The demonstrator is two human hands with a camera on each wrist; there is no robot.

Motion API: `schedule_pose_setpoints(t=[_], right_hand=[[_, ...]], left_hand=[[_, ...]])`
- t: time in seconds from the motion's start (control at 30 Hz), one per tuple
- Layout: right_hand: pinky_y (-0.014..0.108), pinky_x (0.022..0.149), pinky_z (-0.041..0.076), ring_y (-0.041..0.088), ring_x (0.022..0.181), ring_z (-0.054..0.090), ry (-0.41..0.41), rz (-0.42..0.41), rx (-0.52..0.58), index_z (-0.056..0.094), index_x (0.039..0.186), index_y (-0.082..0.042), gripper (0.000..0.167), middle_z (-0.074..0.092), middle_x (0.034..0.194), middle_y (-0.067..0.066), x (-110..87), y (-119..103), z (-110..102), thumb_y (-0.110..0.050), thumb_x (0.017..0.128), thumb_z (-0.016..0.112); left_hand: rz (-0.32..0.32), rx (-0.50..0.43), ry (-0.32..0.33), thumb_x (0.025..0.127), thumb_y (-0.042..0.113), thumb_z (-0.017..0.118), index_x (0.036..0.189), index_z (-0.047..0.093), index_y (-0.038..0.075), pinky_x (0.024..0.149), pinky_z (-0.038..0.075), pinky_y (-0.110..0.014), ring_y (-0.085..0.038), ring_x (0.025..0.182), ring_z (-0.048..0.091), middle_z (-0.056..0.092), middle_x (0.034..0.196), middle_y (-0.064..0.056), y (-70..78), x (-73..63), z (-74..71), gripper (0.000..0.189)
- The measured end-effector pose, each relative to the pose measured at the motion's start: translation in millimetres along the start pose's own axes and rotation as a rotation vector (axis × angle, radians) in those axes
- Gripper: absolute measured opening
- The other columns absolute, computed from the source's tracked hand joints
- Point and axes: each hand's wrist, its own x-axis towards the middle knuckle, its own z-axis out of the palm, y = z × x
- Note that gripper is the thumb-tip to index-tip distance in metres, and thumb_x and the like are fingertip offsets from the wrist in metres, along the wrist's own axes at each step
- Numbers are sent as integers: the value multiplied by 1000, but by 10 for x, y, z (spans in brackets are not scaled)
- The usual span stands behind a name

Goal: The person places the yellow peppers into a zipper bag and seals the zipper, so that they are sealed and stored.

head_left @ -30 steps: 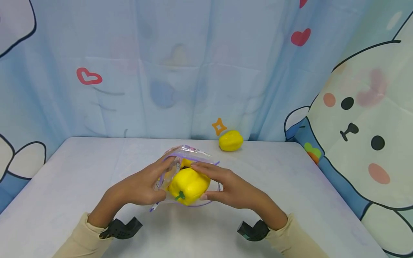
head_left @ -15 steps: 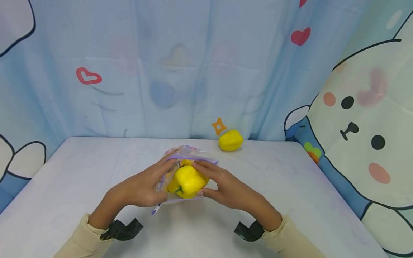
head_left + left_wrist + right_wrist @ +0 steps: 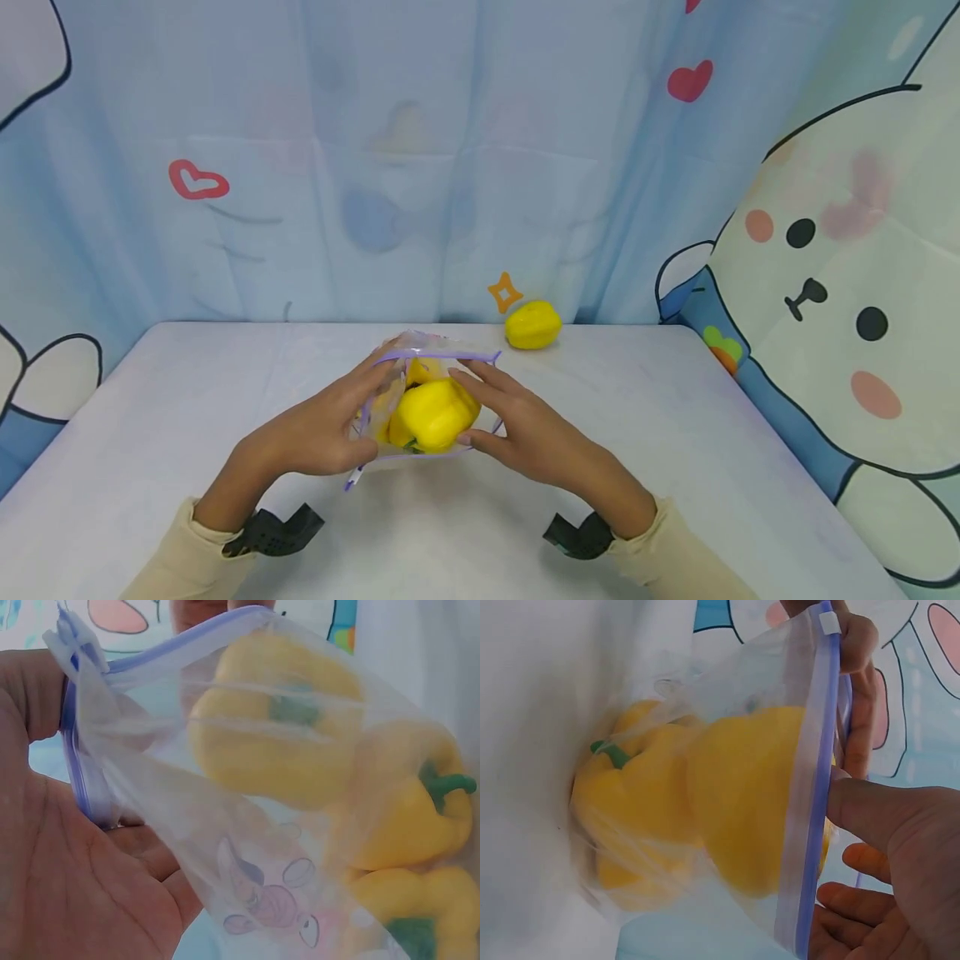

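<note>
A clear zip bag (image 3: 450,355) with a purple rim stands with its mouth facing the person. My left hand (image 3: 311,429) holds its left side, thumb near the white slider (image 3: 79,645) and fingers behind the plastic. At the mouth, my right hand (image 3: 528,425) grips a yellow bell pepper (image 3: 435,414) by its right side, thumb below and fingers above. Most of this pepper (image 3: 746,799) lies inside the rim in the right wrist view. Deeper in the bag, more yellow bell peppers (image 3: 409,817) with green stems show through the plastic.
Another yellow bell pepper (image 3: 533,325) lies near the back edge of the white table (image 3: 225,367), right of the bag. A blue curtain (image 3: 300,208) with cartoon prints hangs behind and to the right. Black camera mounts (image 3: 273,533) sit on both wrists.
The gripped pepper has sunk further into the bag, and its stem end now sits at the lower rim. My right hand has shifted slightly left with it; the left keeps its hold.
</note>
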Motion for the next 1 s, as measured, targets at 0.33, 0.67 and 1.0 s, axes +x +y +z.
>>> schedule_pose_setpoints(t=[0.33, 0.67, 1.0], right_hand=[[36, 96, 47, 28, 140, 32, 80, -67, 1, 39, 150, -14, 70, 22, 159, 8, -36, -61, -69, -18, 88, 72], [41, 100, 44, 24, 141, 29, 72, -97, 123, 44, 148, -14, 59, 22, 159, 1, -107, -246, -190, -18, 93, 66], [39, 104, 39, 17, 132, 45, 2, -134, 308, 59, 134, -12, 38, 56, 137, -2, -66, -97, -246, -14, 96, 60]], left_hand=[[54, 38, 30, 73, 7, 54, 156, 18, 15, 103, 38, -51, -22, 133, 32, 2, 163, 0, 87, -32, -78, 91], [143, 115, 66, 71, 6, 54, 156, 18, 11, 108, 29, -55, -22, 144, 19, 5, 163, -3, 198, -84, -212, 92], [73, 33, 49, 72, 8, 54, 155, 19, 13, 104, 38, -48, -21, 130, 34, 6, 162, -2, 67, -69, -167, 90]])
